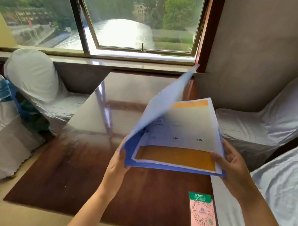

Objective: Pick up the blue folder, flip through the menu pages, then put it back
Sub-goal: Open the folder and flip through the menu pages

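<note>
I hold the blue folder (130, 153) open in the air above the brown table (73, 169). My left hand (119, 163) grips its lower left corner at the spine. At the lower right edge, my right hand (232, 164) holds it with the thumb on top of the page. A pale blue page (164, 103) stands lifted and blurred, tilted up toward the window. Under it lies a menu page (183, 134) with orange bands at top and bottom and small printed prices.
A pink and green QR code card (203, 215) lies on the table's near right corner. White-covered chairs stand on the left (33, 83) and on the right (267, 118). A window (137, 19) and its sill run behind the table.
</note>
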